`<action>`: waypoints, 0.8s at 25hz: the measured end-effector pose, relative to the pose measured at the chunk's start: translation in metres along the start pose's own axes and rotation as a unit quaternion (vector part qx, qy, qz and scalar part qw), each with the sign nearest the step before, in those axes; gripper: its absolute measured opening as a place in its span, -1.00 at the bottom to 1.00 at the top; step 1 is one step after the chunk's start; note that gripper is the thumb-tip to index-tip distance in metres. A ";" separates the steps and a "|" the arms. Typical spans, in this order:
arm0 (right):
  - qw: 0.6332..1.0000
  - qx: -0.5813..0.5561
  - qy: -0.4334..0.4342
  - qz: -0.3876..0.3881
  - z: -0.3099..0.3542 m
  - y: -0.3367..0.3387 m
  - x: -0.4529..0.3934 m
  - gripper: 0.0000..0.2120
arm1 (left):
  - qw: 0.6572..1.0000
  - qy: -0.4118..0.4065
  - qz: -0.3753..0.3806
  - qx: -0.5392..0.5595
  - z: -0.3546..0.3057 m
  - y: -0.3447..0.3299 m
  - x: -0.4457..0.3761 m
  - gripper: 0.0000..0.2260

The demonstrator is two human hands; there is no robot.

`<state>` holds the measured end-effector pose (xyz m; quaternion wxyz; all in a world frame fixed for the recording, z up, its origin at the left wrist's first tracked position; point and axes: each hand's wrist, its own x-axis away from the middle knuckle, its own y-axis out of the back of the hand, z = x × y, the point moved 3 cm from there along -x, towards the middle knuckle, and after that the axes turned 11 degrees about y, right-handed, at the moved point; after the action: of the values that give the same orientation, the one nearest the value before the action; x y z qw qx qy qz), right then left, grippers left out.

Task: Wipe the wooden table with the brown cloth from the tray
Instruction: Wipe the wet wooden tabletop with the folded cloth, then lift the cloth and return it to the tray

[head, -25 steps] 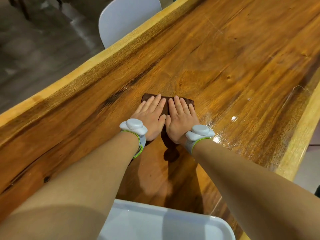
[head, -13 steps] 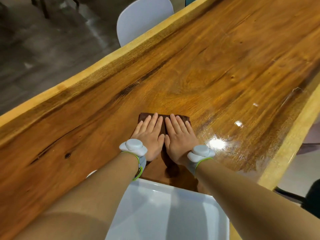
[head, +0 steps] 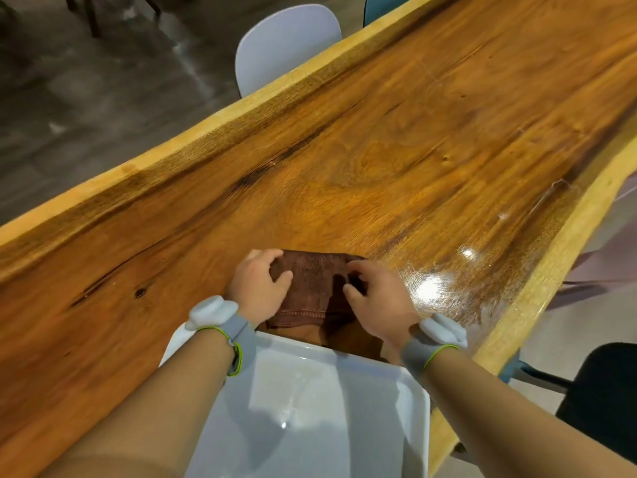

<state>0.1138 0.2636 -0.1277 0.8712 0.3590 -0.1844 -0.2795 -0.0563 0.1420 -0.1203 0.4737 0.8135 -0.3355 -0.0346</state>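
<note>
Partly hidden brown cloth [head: 312, 288] under left hand [head: 256, 282] and right hand [head: 377, 298].

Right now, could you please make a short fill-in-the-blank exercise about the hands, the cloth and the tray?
1. Both hands grip a cloth whose colour is ____.
2. The cloth lies on the wooden ____, not in the tray.
3. The tray's colour is ____.
4. The left hand and the right hand each wear a ____ band.

Missing words: brown; table; white; wrist
</note>
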 end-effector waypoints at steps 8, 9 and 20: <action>0.972 0.028 -0.232 0.005 -0.015 0.001 -0.014 -0.69 | 0.961 0.263 0.053 0.069 0.005 -0.003 -0.010 -0.73; 0.968 0.016 -0.252 0.000 -0.016 -0.001 -0.017 -0.65 | 0.952 0.283 0.055 0.100 0.005 -0.003 -0.010 -0.87; 0.968 -0.147 -0.181 -0.097 -0.006 0.006 -0.004 -0.75 | 0.911 0.272 0.067 0.304 0.005 -0.005 -0.003 -0.84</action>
<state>0.1164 0.2725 -0.1280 0.8351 0.1868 -0.2602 -0.4472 -0.0577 0.1417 -0.1273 0.2778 0.8717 -0.2418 0.3234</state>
